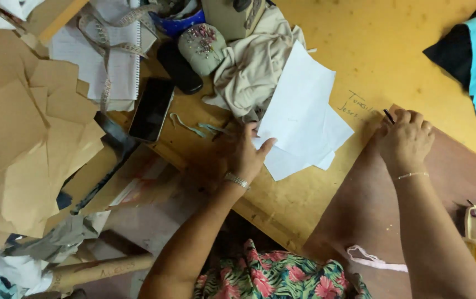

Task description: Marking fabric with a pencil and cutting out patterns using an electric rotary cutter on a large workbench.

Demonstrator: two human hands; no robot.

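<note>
White paper sheets (303,113) lie flat and overlapping, fanned at slight angles, on the yellow wooden table (393,50) near its front edge (lower corners splayed). A thin dark pencil (389,116) stands tilted just right of them.

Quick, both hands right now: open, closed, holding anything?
Left hand: open, fingers spread flat, resting on the edge of the white paper sheets.
Right hand: closed around a thin dark pen, over the brown sheet.
</note>
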